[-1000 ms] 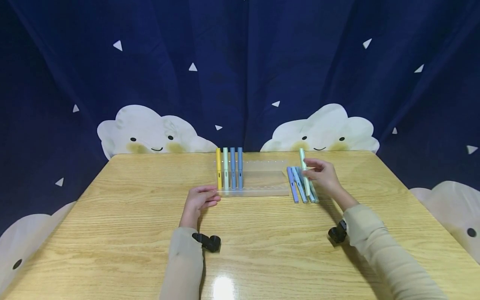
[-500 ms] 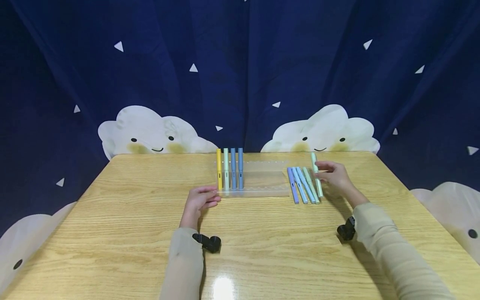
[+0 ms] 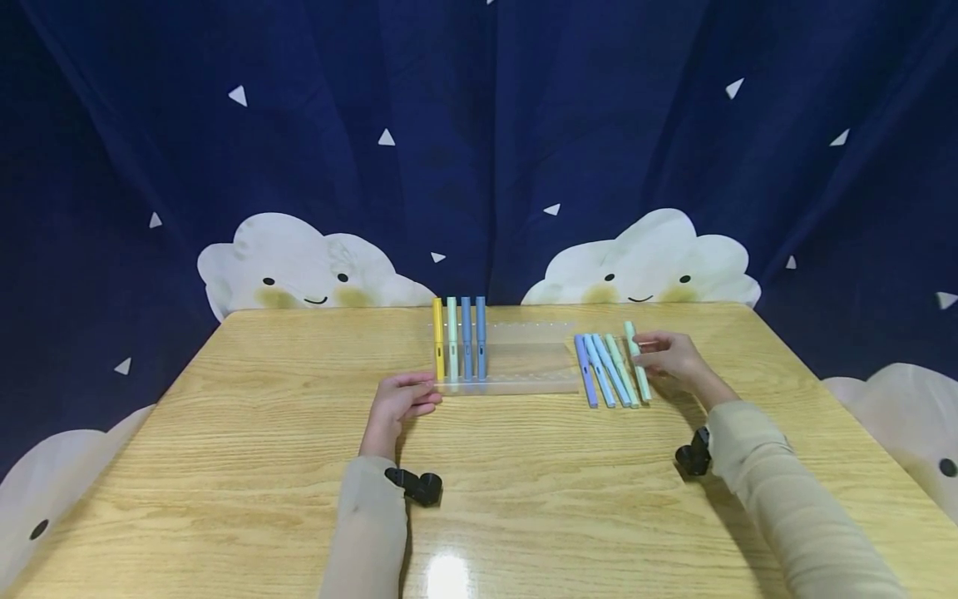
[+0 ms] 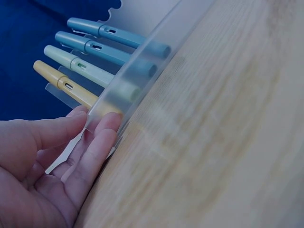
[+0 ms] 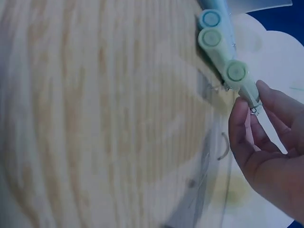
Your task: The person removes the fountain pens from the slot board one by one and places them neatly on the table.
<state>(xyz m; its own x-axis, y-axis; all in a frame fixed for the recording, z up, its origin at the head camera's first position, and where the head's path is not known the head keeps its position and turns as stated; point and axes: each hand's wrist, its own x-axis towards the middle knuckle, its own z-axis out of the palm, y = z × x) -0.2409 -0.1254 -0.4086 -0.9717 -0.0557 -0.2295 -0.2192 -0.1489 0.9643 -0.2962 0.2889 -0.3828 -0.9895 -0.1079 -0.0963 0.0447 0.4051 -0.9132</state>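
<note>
A clear pen rack (image 3: pixel 524 386) stands at mid-table with several capped pens in its left slots. A yellow pen (image 3: pixel 438 339) is at the left end, then a pale green pen (image 4: pixel 78 66) and two blue pens. My left hand (image 3: pixel 402 401) grips the rack's front left corner between thumb and fingers. To the right of the rack, my right hand (image 3: pixel 671 359) pinches another pale green pen (image 3: pixel 638 362), its far end tilted left. That pen is beside a row of loose pens, nearest a green pen (image 3: pixel 623 371); in the right wrist view their ends overlap.
Left of the green pen lie two light blue pens (image 3: pixel 606 373) and a purple-blue pen (image 3: pixel 585 371), close together. A dark blue curtain (image 3: pixel 479 150) with clouds hangs behind the wooden table (image 3: pixel 524 482). Each wrist carries a small black camera.
My right hand has moved right with the pale green pen, from over the loose pens to their right side, and lowered it. My left hand stays at the rack's corner.
</note>
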